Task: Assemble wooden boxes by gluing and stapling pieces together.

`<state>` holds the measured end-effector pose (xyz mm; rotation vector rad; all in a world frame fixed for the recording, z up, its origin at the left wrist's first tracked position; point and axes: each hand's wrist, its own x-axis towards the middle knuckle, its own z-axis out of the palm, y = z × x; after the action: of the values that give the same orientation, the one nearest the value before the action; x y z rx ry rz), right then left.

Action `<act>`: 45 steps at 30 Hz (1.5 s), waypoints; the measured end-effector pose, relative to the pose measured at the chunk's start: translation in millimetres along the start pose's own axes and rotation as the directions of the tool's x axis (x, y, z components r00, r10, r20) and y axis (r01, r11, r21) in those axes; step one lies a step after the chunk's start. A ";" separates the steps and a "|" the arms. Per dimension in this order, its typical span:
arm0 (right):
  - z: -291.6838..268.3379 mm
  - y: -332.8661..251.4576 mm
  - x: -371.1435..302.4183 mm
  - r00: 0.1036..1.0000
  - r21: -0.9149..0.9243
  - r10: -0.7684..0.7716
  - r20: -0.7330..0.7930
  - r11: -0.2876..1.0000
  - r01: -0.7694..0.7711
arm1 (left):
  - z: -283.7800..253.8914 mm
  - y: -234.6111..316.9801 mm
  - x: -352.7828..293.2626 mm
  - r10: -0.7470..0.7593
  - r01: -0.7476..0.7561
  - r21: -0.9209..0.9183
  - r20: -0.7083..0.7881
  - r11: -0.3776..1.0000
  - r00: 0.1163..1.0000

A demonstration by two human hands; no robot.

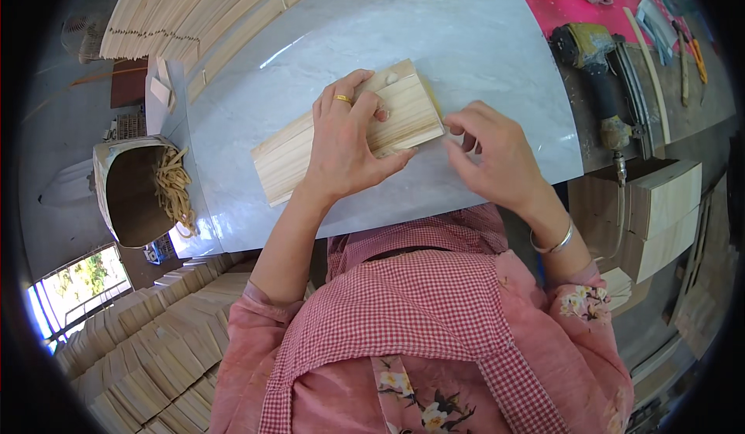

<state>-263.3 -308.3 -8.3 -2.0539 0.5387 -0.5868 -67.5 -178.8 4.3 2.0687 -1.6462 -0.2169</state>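
Observation:
A pale wooden piece (407,108), long and box-like, lies at a slant on the grey marbled tabletop (310,62). My left hand (345,135) rests across its middle and holds it, fingers curled over the top and thumb along the near edge. A small whitish lump (392,78) shows on the top face by the far edge. At the piece's right end, my right hand (493,148) has its fingers curled in, with thumb and forefinger close to the near corner. What those fingertips pinch, if anything, is too small to make out.
Stacked thin wooden strips (171,15) fill the far left. A sack (128,193) with wood scraps stands left of the table. On the right lie a nail gun (594,69) with a hose and hand tools. Wooden boxes (667,209) stand below; stacked boards (155,349) lie lower left.

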 end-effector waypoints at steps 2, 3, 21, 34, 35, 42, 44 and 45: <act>2.8 -3.0 -1.3 1.000 -0.056 -0.014 -0.010 0.998 0.013 | 1.2 -0.2 1.0 0.009 -0.009 -0.005 -0.001 1.000 1.000; 4.7 -4.3 -1.4 0.999 -0.109 -0.031 -0.016 0.994 0.029 | 1.6 -0.5 1.2 0.013 -0.013 -0.006 -0.003 1.000 1.000; 13.6 -10.8 -2.6 0.999 -0.268 -0.047 -0.010 0.962 0.042 | 4.5 0.7 -0.6 0.024 -0.025 -0.016 -0.054 1.000 0.998; 17.6 -2.6 -10.4 0.996 -0.257 -0.070 -0.049 0.965 0.055 | 1.4 -7.1 2.6 0.055 -0.055 -0.012 -0.002 0.998 0.998; 16.5 -2.8 -10.5 0.996 -0.265 -0.077 -0.045 0.962 0.062 | 1.7 -7.2 3.0 0.059 -0.059 -0.011 0.001 0.998 0.998; -7.3 -3.9 24.3 0.997 -0.038 0.061 0.055 0.998 -0.059 | 1.9 -7.5 1.8 0.062 -0.063 -0.008 -0.006 0.998 0.998; 11.2 0.2 37.7 0.997 0.001 0.035 -0.071 0.999 -0.035 | 1.2 -6.9 2.1 0.058 -0.058 -0.010 -0.005 0.998 0.998; 17.8 1.5 41.2 0.991 0.020 0.024 -0.133 1.000 -0.021 | 0.8 -6.6 2.7 0.055 -0.055 -0.011 -0.004 0.998 0.998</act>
<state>-220.4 -321.3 -10.0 -1.9980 0.6311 -0.7167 -61.3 -180.6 1.0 2.0115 -1.6929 -0.2031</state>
